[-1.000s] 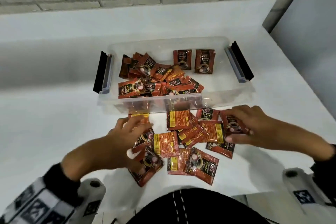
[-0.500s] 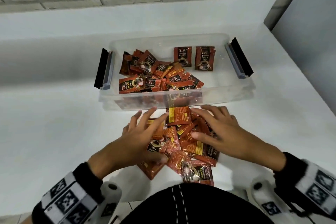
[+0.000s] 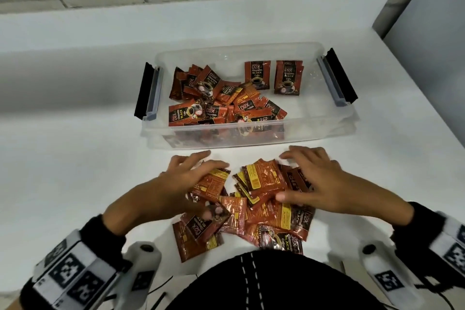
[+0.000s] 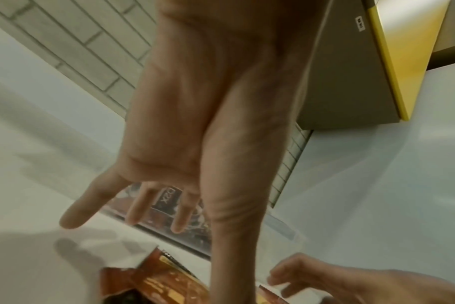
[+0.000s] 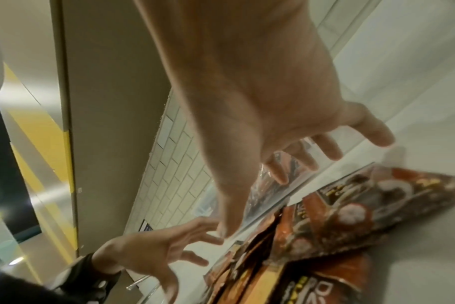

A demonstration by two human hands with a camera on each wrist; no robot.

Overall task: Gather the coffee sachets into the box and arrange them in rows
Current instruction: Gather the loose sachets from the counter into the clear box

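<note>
— Open from above over the right half of the clear box (image 3: pixel 314 123), only two upright sachets (image 3: pixel 273 78) at the far wall there. Left half filled by a loose heap (image 3: pixel 221 106).

— And in front?

— Near wall of the box just behind the pile on the table (image 3: pixel 75 158). Bare table left and right of both hands.

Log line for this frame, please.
hands: left hand, right hand open on table sachet pile | box: sachets jumbled | rows: unfinished
</note>
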